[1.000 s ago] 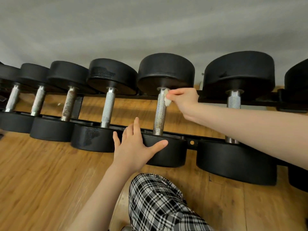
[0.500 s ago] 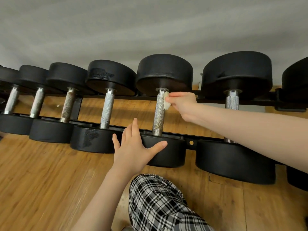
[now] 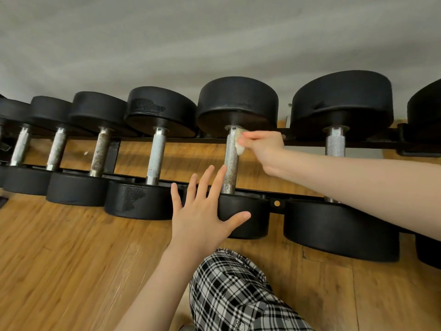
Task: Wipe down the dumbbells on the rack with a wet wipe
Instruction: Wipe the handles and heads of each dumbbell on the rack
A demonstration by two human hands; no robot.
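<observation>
Wipe (image 3: 239, 146) — a small, crumpled white wad — sits pinched in the curled fingertips of the right hand (image 3: 261, 149) and is pressed against the upper end of a knurled steel handle (image 3: 231, 161), just under the collar of the far weight head. That handle belongs to the dumbbell (image 3: 238, 103) near the middle of the row, lying across the two black rails of the rack (image 3: 274, 202) with one round black head beyond the far rail and the other in front of the near rail. The left hand (image 3: 202, 211) is spread flat with straight fingers and holds nothing; its palm and thumb rest on the near head of the same dumbbell, and its fingertips reach up beside the lower part of the handle.

Other dumbbells line the rack on both sides — smaller ones to the left (image 3: 155, 158), some with dull, speckled handles, and a bigger one to the right (image 3: 338, 149) with a brighter handle. No brand, number or other writing can be read on any head; only scuffed grey patches show on the one just left. Under the rack lies a wooden floor (image 3: 59, 259), behind it a plain grey wall (image 3: 214, 39). A knee in black-and-white checked fabric (image 3: 236, 295) fills the lower edge.
</observation>
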